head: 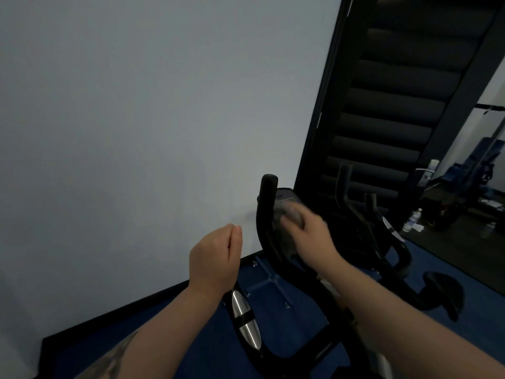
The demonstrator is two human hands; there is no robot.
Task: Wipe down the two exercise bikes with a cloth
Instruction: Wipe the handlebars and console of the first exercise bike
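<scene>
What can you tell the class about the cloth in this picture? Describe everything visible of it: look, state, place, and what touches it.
The cloth looks pale grey and thin, though motion blur hides its texture and edges. It is bunched under the fingers of the right hand, which presses it against the console of the nearer exercise bike, just right of the bike's upright black handlebar. Part of it hangs below the hand. The left hand does not touch it. Its full size and shape cannot be told.

The head view is dim and bluish, the black bike frame (269,236) nearly losing its detail, the right hand (306,231) smeared by motion blur, and straight lines bowing toward the wide-angle edges.
</scene>
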